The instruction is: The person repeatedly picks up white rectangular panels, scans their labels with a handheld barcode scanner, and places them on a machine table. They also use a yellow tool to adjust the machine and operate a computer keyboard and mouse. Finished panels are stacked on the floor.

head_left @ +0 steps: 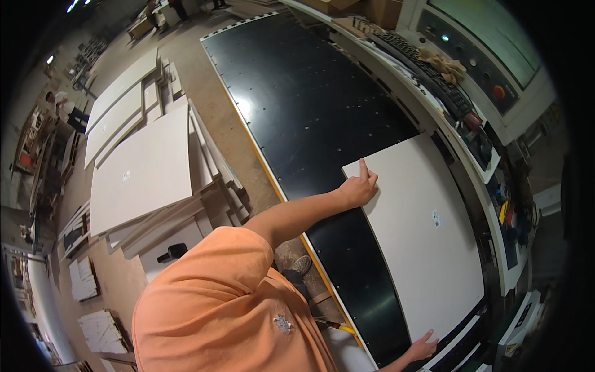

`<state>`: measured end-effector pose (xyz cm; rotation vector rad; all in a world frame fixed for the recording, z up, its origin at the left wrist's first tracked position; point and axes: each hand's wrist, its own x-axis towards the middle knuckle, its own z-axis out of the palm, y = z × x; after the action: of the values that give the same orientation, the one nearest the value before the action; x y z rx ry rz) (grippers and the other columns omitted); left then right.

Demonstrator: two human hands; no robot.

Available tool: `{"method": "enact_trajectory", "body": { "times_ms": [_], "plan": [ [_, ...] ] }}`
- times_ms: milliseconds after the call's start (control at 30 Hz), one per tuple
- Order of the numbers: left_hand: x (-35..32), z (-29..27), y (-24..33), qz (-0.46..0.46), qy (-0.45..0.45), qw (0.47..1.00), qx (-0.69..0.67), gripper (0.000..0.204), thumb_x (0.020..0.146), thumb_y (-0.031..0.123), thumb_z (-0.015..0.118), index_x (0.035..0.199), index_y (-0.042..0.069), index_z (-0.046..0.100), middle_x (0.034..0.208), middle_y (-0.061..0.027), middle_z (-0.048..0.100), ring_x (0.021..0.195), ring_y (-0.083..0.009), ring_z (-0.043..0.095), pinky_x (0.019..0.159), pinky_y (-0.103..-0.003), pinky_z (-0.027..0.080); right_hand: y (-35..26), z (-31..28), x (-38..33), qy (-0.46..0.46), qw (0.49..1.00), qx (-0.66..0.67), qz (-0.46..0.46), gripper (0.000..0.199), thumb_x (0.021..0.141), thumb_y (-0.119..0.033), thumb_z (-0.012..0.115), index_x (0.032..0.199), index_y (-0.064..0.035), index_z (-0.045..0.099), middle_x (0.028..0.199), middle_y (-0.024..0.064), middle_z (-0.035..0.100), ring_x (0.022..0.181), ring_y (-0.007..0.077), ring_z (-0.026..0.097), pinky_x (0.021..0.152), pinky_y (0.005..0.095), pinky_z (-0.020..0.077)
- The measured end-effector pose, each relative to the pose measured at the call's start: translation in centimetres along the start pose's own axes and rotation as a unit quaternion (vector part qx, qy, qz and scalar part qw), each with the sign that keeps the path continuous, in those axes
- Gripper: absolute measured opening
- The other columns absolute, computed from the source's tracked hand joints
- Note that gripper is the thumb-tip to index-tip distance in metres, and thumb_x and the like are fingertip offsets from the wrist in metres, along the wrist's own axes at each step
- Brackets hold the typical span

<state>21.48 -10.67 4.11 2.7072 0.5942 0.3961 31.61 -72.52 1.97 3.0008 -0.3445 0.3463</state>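
A large white rectangular panel (421, 235) lies flat on the black machine bed (310, 105). My left hand (359, 186) rests on the panel's far left corner, fingers curled and one finger stretched along the edge. My right hand (424, 347) grips the panel's near corner at the lower edge of the view. A small sticker (436, 218) sits on the panel's face. My orange shirt (223, 304) fills the lower left.
A control console (477, 56) with a keyboard (427, 68), buttons and cloth gloves runs along the bed's right side. Stacks of white panels (142, 167) stand on the floor to the left. A yellow strip (260, 155) edges the bed. Another person (62, 105) stands far left.
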Motion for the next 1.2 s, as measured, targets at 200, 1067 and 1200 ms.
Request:
{"method": "enact_trajectory", "body": {
  "times_ms": [200, 1067, 1200],
  "plan": [
    [-4.3, -4.9, -8.6, 0.003, 0.015, 1.0, 0.026, 0.05, 0.098, 0.031, 0.058, 0.12, -0.012, 0.046, 0.133, -0.0585, 0.03, 0.068, -0.0491, 0.069, 0.061, -0.044, 0.061, -4.0, -4.2, -10.0, -0.045, 0.998, -0.005, -0.05, 0.075, 0.101, -0.063, 0.045, 0.147, -0.0044, 0.05, 0.146, 0.0224, 0.047, 0.133, 0.0383, 0.046, 0.108, 0.0498, 0.0401],
    [-41.1, -19.7, -23.5, -0.563, 0.495, 0.356, -0.557, 0.047, 0.091, 0.042, 0.075, 0.069, 0.01, 0.049, 0.051, 0.0073, 0.034, 0.037, -0.0067, 0.029, 0.033, -0.027, 0.024, -59.4, -15.6, -34.2, 0.007, 0.699, 0.242, -0.673, 0.062, 0.098, -0.037, 0.061, 0.148, -0.0018, 0.046, 0.156, 0.0215, 0.037, 0.144, 0.0405, 0.033, 0.118, 0.0499, 0.029],
    [-42.3, -19.4, -22.2, -0.531, 0.491, 0.363, -0.587, 0.043, 0.088, 0.038, 0.079, 0.071, 0.008, 0.054, 0.05, 0.0066, 0.036, 0.036, -0.0077, 0.03, 0.033, -0.028, 0.024, -65.0, -16.3, -36.1, 0.005, 0.721, 0.215, -0.659, 0.063, 0.098, -0.04, 0.06, 0.147, -0.0015, 0.048, 0.155, 0.0202, 0.039, 0.142, 0.0402, 0.035, 0.118, 0.0491, 0.03]
  ]
}}
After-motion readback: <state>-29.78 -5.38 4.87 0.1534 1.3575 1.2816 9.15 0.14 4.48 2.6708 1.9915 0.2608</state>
